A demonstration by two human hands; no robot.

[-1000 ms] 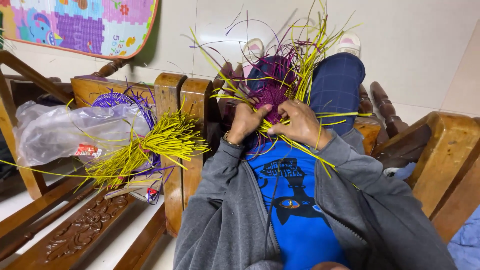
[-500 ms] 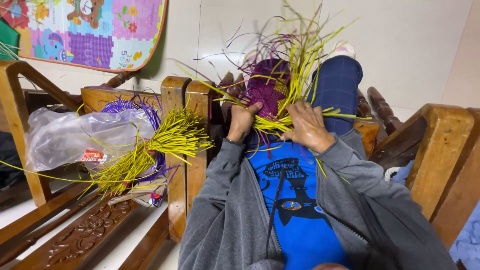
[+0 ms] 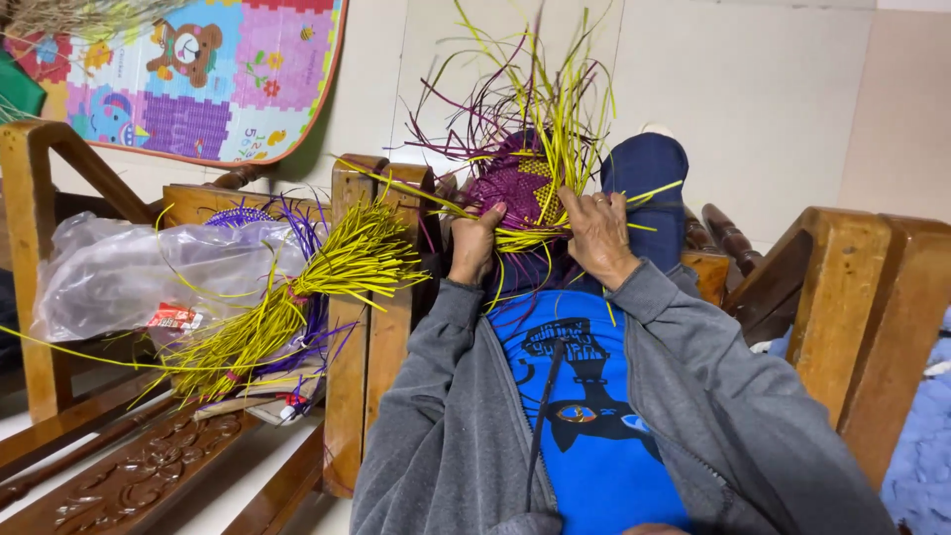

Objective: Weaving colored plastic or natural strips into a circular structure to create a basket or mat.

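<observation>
The wooden chair (image 3: 376, 297) fills the lower left of the frame, with a clear plastic bag (image 3: 129, 272) and a bundle of yellow strips (image 3: 297, 297) lying across it. At upper centre, on my lap, sits the purple and yellow woven piece (image 3: 520, 188), its loose strips fanning upward. My left hand (image 3: 474, 243) grasps its left edge. My right hand (image 3: 599, 233) is clenched around yellow strips at its right edge.

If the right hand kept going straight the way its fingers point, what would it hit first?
The right hand points up and slightly left; it would probably meet the loose yellow strips rising from the purple woven piece it grips. Depth beyond them is unclear.
</observation>
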